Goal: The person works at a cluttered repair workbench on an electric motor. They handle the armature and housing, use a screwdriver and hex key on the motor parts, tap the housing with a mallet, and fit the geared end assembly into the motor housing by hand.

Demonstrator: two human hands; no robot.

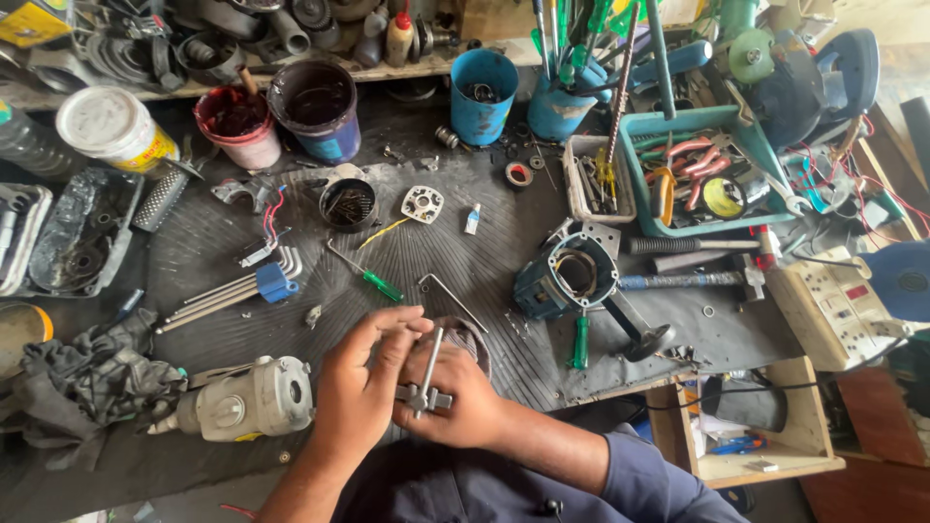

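Two hands are meeting low at the near edge of the bench [407, 242], right over the person's lap. Left hand [360, 387] is closing its fingers [407, 324] around the top of a thin metal rod [429, 363]; right hand [463, 397] is cupping from below and wrapping a small metal cross-shaped fitting [423, 397] at the rod's lower end. Rod's long axis is running near to far, tilting slightly right at the top, so the upper tip is sitting in the left fingers and the fitting is lying toward the body. Both hands are touching the piece; the left is the nearer to the free upper end.

Just left of the hands, a pale grey motor housing [254, 397] is lying on its side, near but not touching. Beyond the fingertips, a bent hex key [450, 298] and a green-handled screwdriver [373, 279] are lying close by, leaving only a narrow strip of open mat directly ahead. Right of that, a blue tool casing [567, 279] and a second green-handled screwdriver [579, 341] are crowding the side. Farther left, a set of hex keys [237, 289] is fanning out. At the far edge, a blue tub [482, 95] and paint pots [315, 107] are standing, well apart from the hands.
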